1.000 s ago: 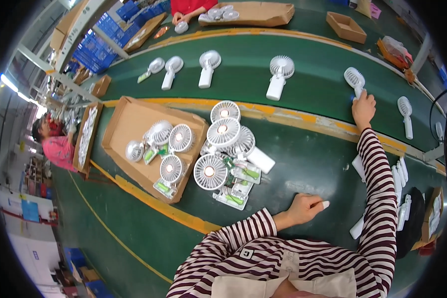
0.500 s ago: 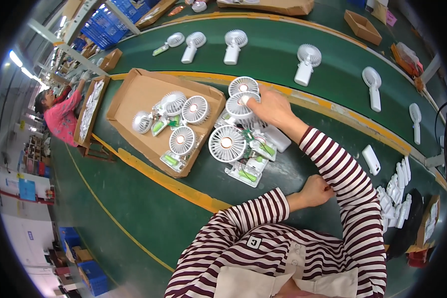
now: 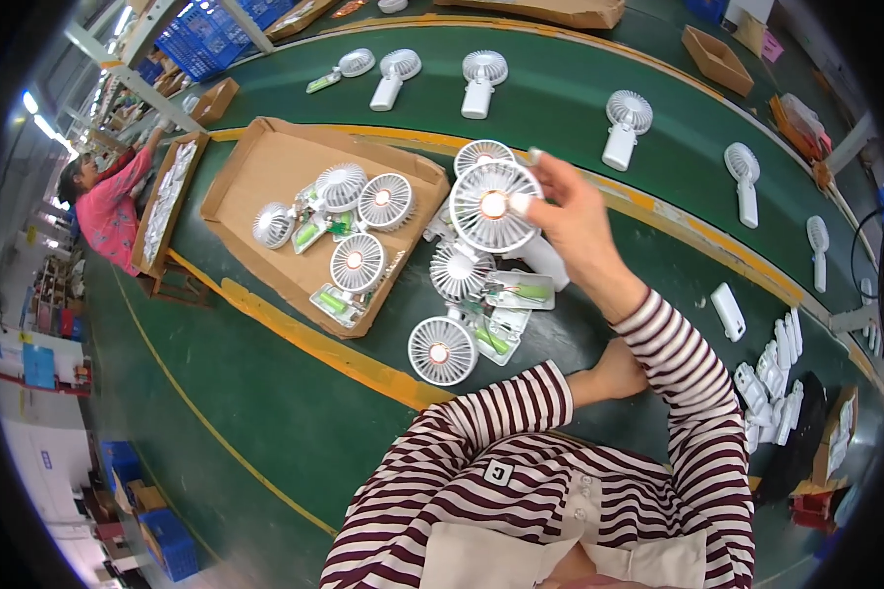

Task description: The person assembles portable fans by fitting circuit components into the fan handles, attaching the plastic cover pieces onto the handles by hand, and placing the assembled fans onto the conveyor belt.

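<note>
My right hand (image 3: 580,221) grips a white fan head (image 3: 486,231) by its rim, thumb on the front, raised above a cluster of small handheld fans. Below it lie another fan head (image 3: 460,272) and opened white handles with green battery cells (image 3: 523,292) and thin wires. A round fan head (image 3: 442,350) rests closest to me, and one more (image 3: 481,157) sits behind the held one. My left hand (image 3: 609,375) rests low over the table, its fingers hidden by my right sleeve.
A cardboard tray (image 3: 255,177) at left holds several opened fans. Along the green belt (image 3: 550,98) beyond stand white fans. At right lie a white handle cover (image 3: 728,312) and a pile of white casings (image 3: 771,393). A person in pink (image 3: 108,221) works at far left.
My right hand has lifted the fan head from the cluster toward me. The nearest fan head has shifted closer to me, and my left hand has slipped further behind my right sleeve.
</note>
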Motion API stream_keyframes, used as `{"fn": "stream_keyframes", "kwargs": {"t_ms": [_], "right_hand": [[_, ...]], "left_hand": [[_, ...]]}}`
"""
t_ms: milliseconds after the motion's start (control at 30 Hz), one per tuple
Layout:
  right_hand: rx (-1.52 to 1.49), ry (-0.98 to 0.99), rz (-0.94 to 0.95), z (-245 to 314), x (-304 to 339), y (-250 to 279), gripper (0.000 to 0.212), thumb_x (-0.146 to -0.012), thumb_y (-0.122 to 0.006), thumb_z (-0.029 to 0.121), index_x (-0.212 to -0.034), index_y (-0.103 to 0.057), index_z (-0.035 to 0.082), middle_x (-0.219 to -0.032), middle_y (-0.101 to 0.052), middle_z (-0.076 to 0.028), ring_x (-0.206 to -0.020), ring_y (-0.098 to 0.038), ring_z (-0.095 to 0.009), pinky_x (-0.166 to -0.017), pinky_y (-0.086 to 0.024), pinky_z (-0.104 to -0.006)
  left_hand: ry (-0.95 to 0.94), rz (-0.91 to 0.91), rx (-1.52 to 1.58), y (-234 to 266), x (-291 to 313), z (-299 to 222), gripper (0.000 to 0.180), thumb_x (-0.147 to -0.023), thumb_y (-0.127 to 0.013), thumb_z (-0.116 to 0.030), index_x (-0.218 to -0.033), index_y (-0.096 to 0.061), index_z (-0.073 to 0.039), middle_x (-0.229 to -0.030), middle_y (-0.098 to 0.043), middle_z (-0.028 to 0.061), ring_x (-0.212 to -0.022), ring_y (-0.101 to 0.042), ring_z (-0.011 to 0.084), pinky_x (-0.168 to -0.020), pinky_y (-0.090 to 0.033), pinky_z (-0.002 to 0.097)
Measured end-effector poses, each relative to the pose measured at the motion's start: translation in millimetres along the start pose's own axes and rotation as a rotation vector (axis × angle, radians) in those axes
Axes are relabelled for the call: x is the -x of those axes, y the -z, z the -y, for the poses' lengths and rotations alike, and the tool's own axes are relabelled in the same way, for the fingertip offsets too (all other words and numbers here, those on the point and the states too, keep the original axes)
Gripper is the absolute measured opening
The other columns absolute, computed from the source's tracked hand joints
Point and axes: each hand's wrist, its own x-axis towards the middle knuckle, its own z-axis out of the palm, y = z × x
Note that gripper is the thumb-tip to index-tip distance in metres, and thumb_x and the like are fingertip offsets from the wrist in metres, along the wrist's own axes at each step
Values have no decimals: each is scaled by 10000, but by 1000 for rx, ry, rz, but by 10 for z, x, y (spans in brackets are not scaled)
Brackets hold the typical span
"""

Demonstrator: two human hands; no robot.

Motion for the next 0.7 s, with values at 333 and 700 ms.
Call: {"fn": "stream_keyframes", "kwargs": {"t_ms": [333, 700], "right_hand": [[4, 78, -626, 52, 1484, 1573, 519, -740, -599, -41, -1221, -407, -60, -1121, -526, -109, -1017, -508, -167, -881, -414, -290], [370, 57, -726, -468, 2238, 2147, 510, -704, -604, -39, -1188, -444, -24, -1100, -480, -88, -1005, -505, -170, -809, -435, -257]], "left_hand": [[73, 458, 103, 150, -34, -183, 231, -701, -621, -222, -568, -533, -55, -514, -533, 105, -479, -532, 300, -440, -401, 402], [144, 625, 24, 655, -268, -581, 450, -616, -712, -110, -1041, -580, -48, -941, -603, 93, -834, -571, 237, -719, -460, 308]]}}
